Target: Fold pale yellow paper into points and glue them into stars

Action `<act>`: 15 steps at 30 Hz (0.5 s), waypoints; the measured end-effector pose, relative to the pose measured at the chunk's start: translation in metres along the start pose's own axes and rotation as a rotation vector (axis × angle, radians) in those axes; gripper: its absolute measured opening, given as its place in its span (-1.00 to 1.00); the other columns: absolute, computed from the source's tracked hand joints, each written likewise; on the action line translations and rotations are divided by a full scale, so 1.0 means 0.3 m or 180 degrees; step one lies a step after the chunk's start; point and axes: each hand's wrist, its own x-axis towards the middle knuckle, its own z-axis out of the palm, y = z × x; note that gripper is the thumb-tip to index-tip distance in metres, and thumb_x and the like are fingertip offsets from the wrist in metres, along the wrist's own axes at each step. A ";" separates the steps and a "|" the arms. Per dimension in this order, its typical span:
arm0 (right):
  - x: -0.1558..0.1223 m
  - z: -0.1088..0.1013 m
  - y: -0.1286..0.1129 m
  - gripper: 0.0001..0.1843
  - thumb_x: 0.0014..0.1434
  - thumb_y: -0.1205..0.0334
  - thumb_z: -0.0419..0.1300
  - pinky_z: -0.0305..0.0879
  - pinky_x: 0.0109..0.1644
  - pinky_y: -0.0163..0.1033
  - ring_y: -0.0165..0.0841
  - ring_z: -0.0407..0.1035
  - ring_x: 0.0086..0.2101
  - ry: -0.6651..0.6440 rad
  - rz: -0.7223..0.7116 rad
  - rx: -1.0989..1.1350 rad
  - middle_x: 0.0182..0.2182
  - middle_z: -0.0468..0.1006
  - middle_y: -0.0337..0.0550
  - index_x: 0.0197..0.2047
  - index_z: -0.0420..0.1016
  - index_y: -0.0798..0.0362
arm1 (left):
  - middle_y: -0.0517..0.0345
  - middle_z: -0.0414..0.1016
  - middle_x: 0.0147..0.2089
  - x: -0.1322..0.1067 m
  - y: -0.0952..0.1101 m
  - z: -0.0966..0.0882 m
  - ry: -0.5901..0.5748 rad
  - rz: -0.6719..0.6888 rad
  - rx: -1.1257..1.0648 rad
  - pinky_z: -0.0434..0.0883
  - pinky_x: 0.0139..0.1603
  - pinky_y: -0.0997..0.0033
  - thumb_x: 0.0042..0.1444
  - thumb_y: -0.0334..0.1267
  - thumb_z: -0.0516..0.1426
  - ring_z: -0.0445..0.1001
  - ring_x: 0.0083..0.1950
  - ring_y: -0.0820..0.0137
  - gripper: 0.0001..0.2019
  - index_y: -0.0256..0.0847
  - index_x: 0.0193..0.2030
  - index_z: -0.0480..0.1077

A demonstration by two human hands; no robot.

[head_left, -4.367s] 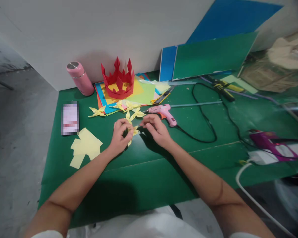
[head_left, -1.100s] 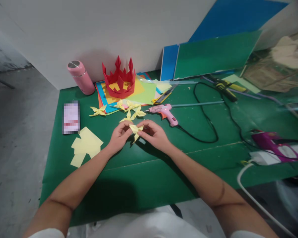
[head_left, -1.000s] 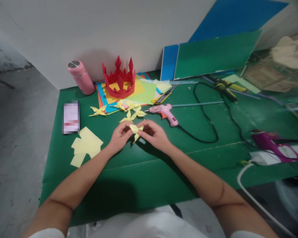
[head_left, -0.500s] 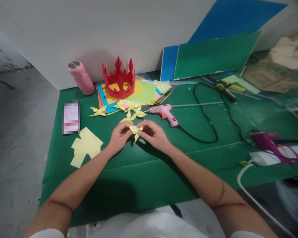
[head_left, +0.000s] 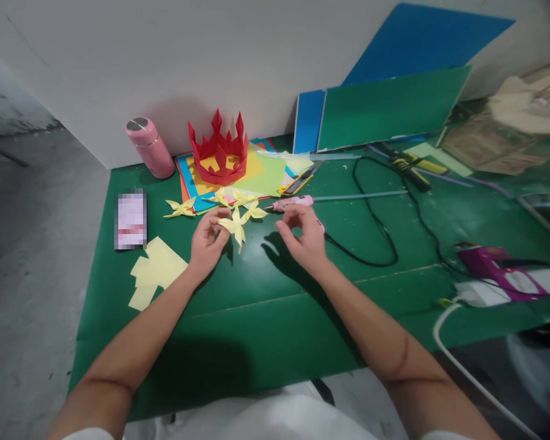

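Between the thumb and fingers of my left hand point(head_left: 208, 241) is a folded yellow paper flower point(head_left: 236, 228), its pointed petals spread over the table. My right hand point(head_left: 305, 238) is apart from the flower, fingers curved and thumb separate, with nothing visible in it. It hovers in front of the pink glue gun point(head_left: 294, 203) and covers most of the handle; whether it touches the gun I cannot tell. More yellow paper flowers point(head_left: 180, 208) lie just behind my hands. A red folded paper crown point(head_left: 220, 168) stands on coloured paper sheets point(head_left: 268, 178) at the back.
Yellow paper pieces point(head_left: 158, 269) and a phone point(head_left: 131, 219) lie at the left, near a pink bottle point(head_left: 151, 148). A utility knife point(head_left: 301, 179) rests behind the glue gun. The black cord point(head_left: 371, 263) loops right, toward a purple-and-white device point(head_left: 499, 275). Boards point(head_left: 394, 110) lean on the wall.
My right hand has let go of the yellow flower and moved right to the glue gun. My left hand keeps the flower, shifted slightly left.
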 end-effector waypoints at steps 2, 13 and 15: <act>0.025 -0.036 0.023 -0.82 0.19 0.08 0.11 0.32 -0.33 -0.21 -0.40 0.29 -0.45 0.0344 0.0066 -0.0446 -0.39 0.40 -0.22 -0.19 0.33 -0.01 | 0.05 0.49 -0.06 0.021 0.017 -0.013 0.0113 -0.0106 -0.0034 0.41 -0.06 0.27 0.13 -0.26 0.12 0.47 -0.05 0.37 -0.94 -0.16 -0.28 0.30; 0.087 -0.149 0.095 -0.73 0.20 -0.02 -0.01 0.21 -0.33 -0.22 -0.34 0.30 -0.44 0.0439 0.0957 -0.1737 -0.43 0.42 -0.17 -0.27 0.29 0.01 | 0.13 0.41 -0.31 0.197 0.007 -0.063 0.0135 -0.0208 0.1584 0.35 -0.32 0.39 0.07 -0.31 0.13 0.33 -0.40 0.47 -0.95 -0.21 -0.38 0.36; 0.093 -0.156 0.100 -0.70 0.19 -0.06 0.00 0.16 -0.35 -0.23 -0.33 0.27 -0.45 0.0277 0.1011 -0.1960 -0.45 0.40 -0.18 -0.32 0.27 0.01 | 0.09 0.41 -0.25 0.207 -0.001 -0.092 0.0185 -0.0022 0.1800 0.37 -0.24 0.36 0.13 -0.29 0.07 0.38 -0.29 0.40 -0.92 -0.20 -0.33 0.38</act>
